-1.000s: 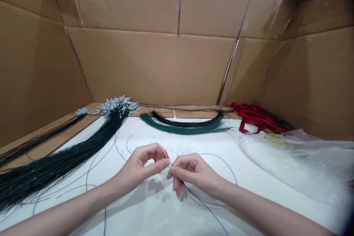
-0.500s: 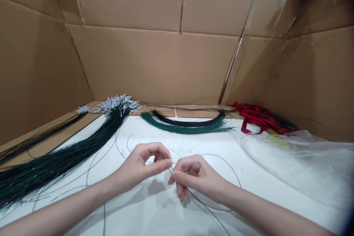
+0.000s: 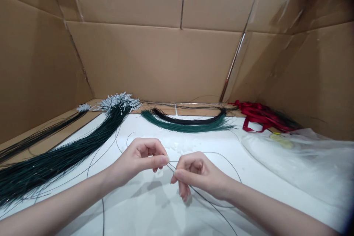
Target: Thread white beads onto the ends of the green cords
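My left hand [image 3: 143,158] and my right hand [image 3: 197,174] meet above the white table [image 3: 155,210], each pinching a thin dark wire [image 3: 210,202] between thumb and forefinger. The wire runs from the left fingertips to the right ones, then trails toward me and loops off to the right. Whatever small part the left fingertips may hold is too tiny to make out.
A thick bundle of dark green wires with white tips [image 3: 69,151] lies at the left, a thinner bundle [image 3: 41,134] beyond it. A curved green and black bundle [image 3: 188,122] lies at the back. Red ribbons [image 3: 260,116] and a clear plastic bag [image 3: 298,158] are at the right. Cardboard walls [image 3: 155,59] surround the table.
My hands have drawn slightly apart, the right one sliding a little right and down along the wire. The view has tilted down a bit.
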Demonstrator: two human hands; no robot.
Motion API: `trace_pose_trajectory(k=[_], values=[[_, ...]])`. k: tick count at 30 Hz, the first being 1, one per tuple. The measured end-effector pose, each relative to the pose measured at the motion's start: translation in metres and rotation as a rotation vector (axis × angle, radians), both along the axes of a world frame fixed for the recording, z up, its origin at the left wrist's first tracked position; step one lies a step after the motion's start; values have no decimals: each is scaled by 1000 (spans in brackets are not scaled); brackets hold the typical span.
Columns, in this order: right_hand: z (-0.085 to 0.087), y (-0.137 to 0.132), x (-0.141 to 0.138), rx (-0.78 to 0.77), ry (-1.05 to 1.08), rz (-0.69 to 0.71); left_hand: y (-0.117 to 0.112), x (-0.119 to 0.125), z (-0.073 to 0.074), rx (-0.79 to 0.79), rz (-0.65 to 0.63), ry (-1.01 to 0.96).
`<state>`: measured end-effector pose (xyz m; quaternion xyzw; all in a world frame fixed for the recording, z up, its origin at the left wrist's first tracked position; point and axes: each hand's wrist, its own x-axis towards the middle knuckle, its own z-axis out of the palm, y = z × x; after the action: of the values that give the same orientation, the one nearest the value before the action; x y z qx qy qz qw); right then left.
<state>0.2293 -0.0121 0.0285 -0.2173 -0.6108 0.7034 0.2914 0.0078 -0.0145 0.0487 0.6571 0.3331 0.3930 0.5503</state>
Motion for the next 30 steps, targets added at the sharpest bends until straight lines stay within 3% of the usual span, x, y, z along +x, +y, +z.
trace_pose_trajectory(k=[7, 14, 21, 30], values=[[-1, -2, 2, 38, -11, -16, 3, -4, -2, 35, 43, -41], [-2, -4, 3, 26, -38, -26, 14, -19, -1, 124, 225, -81], [2, -6, 0, 14, -66, -129, 5, -9, -15, 33, 30, -91], [-7, -4, -2, -7, -76, -93, -5, 6, -13, 35, 94, 9]])
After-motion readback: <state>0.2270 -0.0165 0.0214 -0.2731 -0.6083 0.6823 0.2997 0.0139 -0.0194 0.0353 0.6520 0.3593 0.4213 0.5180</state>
